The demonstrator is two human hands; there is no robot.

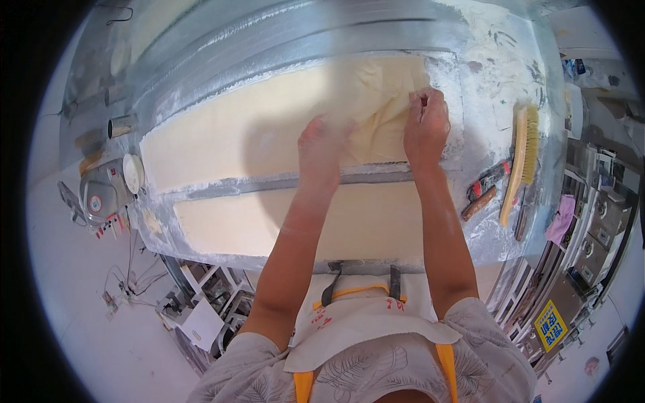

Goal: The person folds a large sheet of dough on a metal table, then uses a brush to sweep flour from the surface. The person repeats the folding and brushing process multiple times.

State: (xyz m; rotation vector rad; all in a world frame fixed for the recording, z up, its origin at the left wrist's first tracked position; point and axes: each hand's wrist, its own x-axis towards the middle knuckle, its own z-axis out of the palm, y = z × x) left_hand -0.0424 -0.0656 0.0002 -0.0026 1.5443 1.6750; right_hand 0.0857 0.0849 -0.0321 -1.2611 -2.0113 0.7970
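On a flour-dusted steel worktop lie two long pale dough sheets. The upper sheet (201,141) is rucked into folds at its right end, where my right hand (427,127) pinches it with closed fingers. My left hand (317,144) is at that sheet, left of the folds, with curled fingers; a whitish haze blurs them, and what they hold is unclear. The lower sheet (235,218) runs beneath both forearms. Right of my right hand lie a long wooden brush (527,144), a red-and-black handled tool (485,181) and a short wooden handle (479,203).
A steel machine (101,195), a white round lid (133,173) and a metal cylinder (122,126) stand at the left. Racks with cables (201,309) are below the worktop's left end. Steel cabinets (598,248) and a pink cloth (560,218) are at the right, beyond the worktop's edge.
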